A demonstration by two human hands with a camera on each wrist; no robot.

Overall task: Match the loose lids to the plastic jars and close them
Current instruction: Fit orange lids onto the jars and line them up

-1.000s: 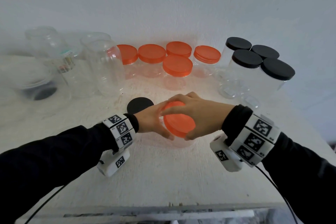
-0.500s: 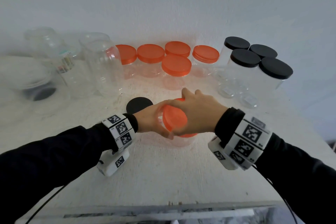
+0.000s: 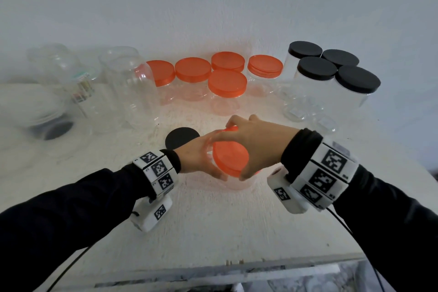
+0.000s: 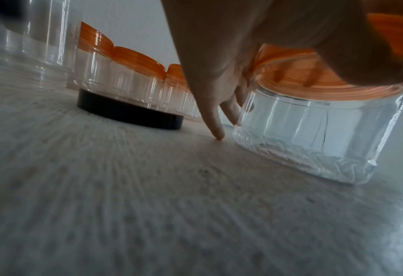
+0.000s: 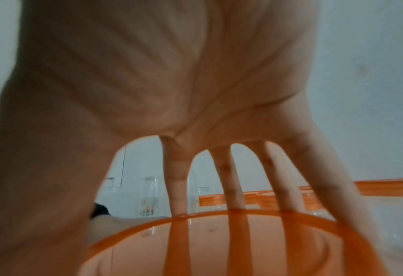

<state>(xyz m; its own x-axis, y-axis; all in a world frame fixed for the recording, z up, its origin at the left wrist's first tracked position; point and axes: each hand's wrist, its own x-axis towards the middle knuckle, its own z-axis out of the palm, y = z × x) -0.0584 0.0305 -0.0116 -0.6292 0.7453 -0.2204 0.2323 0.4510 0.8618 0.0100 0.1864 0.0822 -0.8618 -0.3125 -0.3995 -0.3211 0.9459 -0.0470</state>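
Soft, even daylight, bright white wall, strong wide-angle bending at edges, clear jars at surface's far left corner smeared, left wrist view streaked with blur, backlit palm shadowed, soft-focused

The lid under my right grip is translucent orange, my fingers showing through it as darker orange bars, and the jar below it is clear. Toward the counter's far edge stand five clear jars with orange lids; toward its far right corner, four with matte black lids. A loose black lid lies by my left grip. The counter is mottled off-white. My sleeves are black, and my wristbands white with black square codes.
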